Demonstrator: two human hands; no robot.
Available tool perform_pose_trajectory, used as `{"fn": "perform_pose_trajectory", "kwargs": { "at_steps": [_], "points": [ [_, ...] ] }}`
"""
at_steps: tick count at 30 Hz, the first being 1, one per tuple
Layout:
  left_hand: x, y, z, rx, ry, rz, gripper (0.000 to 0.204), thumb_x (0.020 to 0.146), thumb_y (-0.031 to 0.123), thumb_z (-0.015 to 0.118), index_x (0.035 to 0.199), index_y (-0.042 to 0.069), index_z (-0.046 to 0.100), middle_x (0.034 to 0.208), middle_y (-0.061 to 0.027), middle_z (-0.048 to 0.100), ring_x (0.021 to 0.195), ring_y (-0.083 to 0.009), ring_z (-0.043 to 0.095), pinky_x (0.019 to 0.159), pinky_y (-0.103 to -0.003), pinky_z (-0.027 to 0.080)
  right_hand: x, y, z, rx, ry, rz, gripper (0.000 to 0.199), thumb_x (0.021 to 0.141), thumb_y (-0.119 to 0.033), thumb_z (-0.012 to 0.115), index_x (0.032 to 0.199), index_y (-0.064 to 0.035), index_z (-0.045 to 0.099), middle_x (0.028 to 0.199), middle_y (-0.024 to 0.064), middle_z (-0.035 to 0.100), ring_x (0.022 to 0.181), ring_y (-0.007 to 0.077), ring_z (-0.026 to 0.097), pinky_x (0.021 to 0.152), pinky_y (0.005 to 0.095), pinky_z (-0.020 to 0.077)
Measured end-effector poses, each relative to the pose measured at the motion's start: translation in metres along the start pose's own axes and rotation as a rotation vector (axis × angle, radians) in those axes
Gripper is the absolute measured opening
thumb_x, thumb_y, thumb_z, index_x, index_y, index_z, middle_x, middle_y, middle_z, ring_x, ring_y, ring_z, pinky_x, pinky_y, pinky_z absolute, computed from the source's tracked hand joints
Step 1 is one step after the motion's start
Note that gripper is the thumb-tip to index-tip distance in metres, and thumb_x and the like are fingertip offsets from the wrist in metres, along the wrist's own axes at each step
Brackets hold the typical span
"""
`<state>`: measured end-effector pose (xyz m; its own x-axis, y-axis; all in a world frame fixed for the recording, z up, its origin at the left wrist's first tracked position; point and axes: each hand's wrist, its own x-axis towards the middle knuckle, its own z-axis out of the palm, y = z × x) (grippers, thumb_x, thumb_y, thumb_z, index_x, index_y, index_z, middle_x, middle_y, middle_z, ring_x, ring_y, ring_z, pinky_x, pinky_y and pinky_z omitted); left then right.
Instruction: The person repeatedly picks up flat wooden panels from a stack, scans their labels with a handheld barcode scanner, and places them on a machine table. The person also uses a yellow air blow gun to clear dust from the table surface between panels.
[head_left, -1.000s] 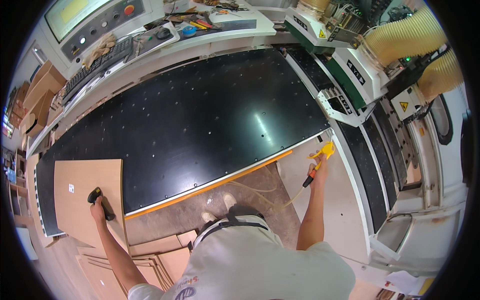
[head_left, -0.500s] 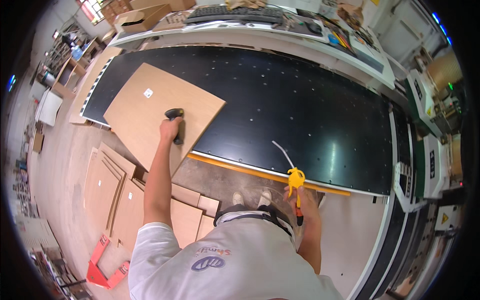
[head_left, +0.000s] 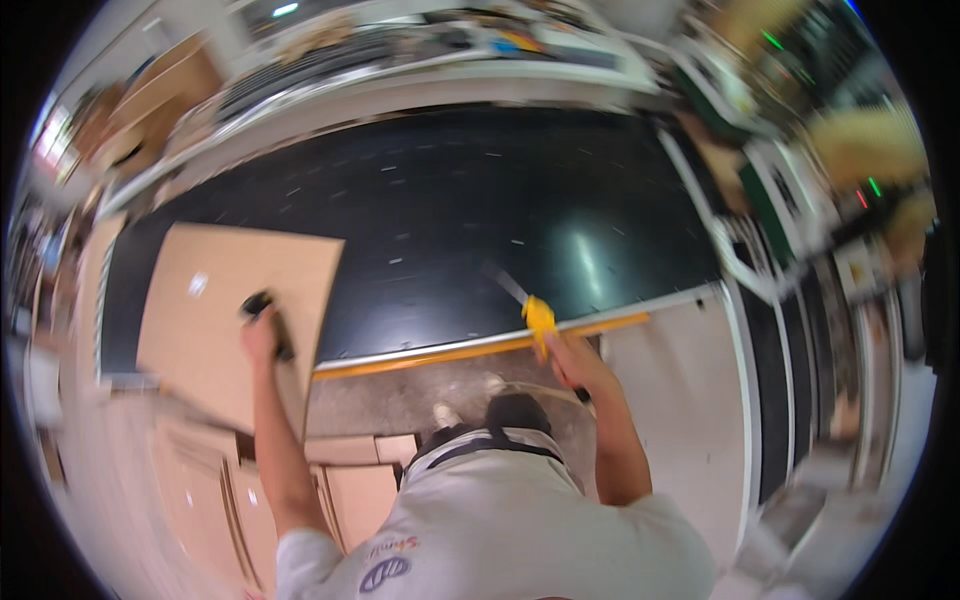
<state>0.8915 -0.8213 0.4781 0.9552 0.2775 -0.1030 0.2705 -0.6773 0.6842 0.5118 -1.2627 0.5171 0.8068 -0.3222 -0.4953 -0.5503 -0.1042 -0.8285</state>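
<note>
The brown board (head_left: 235, 310), a flat rectangular panel, lies at the left of the frame, its upper part resting on the black machine bed (head_left: 450, 220) and its lower edge reaching past the bed's near rim over the floor. The left hand (head_left: 262, 335) is clenched around a small black handle (head_left: 270, 315) pressed onto the board near its right edge; the picture is too blurred to tell what kind of handle it is. The right hand (head_left: 578, 362), at lower centre, grips a yellow air blow gun (head_left: 538, 318) whose pale nozzle points up and to the left over the bed. The gun sits just above the orange strip (head_left: 480, 350) that runs along the bed's near edge. Board and gun are well apart, with bare black bed between them. Below the board, at lower left, more brown panels (head_left: 340, 470) lie stacked on the floor. A pale machine frame (head_left: 700, 200) borders the bed at right, and a cluttered workbench (head_left: 420, 60) runs along the top of the frame.
</note>
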Motion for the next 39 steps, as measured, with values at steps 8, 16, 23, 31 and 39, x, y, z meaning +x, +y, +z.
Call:
{"fn": "perform_pose_trajectory", "kwargs": {
  "at_steps": [8, 16, 23, 31, 39],
  "points": [
    [0.016, -0.006, 0.005, 0.009, -0.028, 0.013, 0.069, 0.078, 0.049, 0.073, 0.097, -0.017, 0.068, 0.093, -0.026, 0.071, 0.09, -0.0367, 0.067, 0.084, -0.043, 0.05, -0.004, 0.09, -0.121, 0.11, 1.303, 0.056, 0.049, 0.107, -0.045, 0.043, 0.103, 0.0011, 0.061, 0.075, 0.0132, 0.064, 0.059, 0.0262, 0.059, 0.057, 0.0409, 0.0469],
    [0.026, -0.005, 0.006, -0.026, -0.025, 0.012, 0.062, 0.079, 0.045, 0.073, 0.091, -0.016, 0.068, 0.084, -0.0181, 0.069, 0.078, -0.0276, 0.064, 0.074, -0.04, 0.05, 0.076, 0.209, -0.13, 0.792, 1.725, -0.088, 0.046, 0.107, -0.043, 0.046, 0.108, 0.001, 0.06, 0.085, 0.0111, 0.067, 0.065, 0.0198, 0.063, 0.058, 0.0332, 0.0521],
    [-0.025, -0.091, -0.07, -0.198, 0.035, -0.081, 0.054, 0.084, 0.041, 0.073, 0.095, -0.011, 0.07, 0.077, -0.0076, 0.065, 0.068, -0.0175, 0.055, 0.064, -0.037, 0.047, 0.129, 0.248, -0.129, 0.414, 1.361, 0.137, 0.029, 0.098, -0.017, 0.057, 0.111, 0.0079, 0.064, 0.105, 0.0208, 0.069, 0.095, 0.0319, 0.066, 0.085, 0.043, 0.0533],
    [-0.198, -0.158, -0.116, -0.757, 0.078, -0.491, 0.034, 0.091, 0.045, 0.069, 0.102, 0.013, 0.064, 0.077, 0.0012, 0.062, 0.06, -0.0114, 0.058, 0.044, -0.028, 0.039, 0.139, 0.04, -0.281, -0.724, 1.364, -0.392, 0.036, 0.094, -0.014, 0.063, 0.123, 0.006, 0.058, 0.131, 0.0258, 0.057, 0.12, 0.0415, 0.053, 0.106, 0.049, 0.0397],
    [-0.202, -0.119, -0.049, -0.909, 0.141, -0.422, 0.032, 0.09, 0.041, 0.069, 0.098, 0.011, 0.061, 0.076, -0.0015, 0.059, 0.064, -0.0116, 0.055, 0.054, -0.027, 0.043, 0.378, -0.1, -0.192, -0.941, 0.678, -0.912, 0.042, 0.093, -0.022, 0.058, 0.128, 0.0006, 0.055, 0.142, 0.0242, 0.051, 0.132, 0.0445, 0.045, 0.111, 0.0548, 0.036]
  ]
}}
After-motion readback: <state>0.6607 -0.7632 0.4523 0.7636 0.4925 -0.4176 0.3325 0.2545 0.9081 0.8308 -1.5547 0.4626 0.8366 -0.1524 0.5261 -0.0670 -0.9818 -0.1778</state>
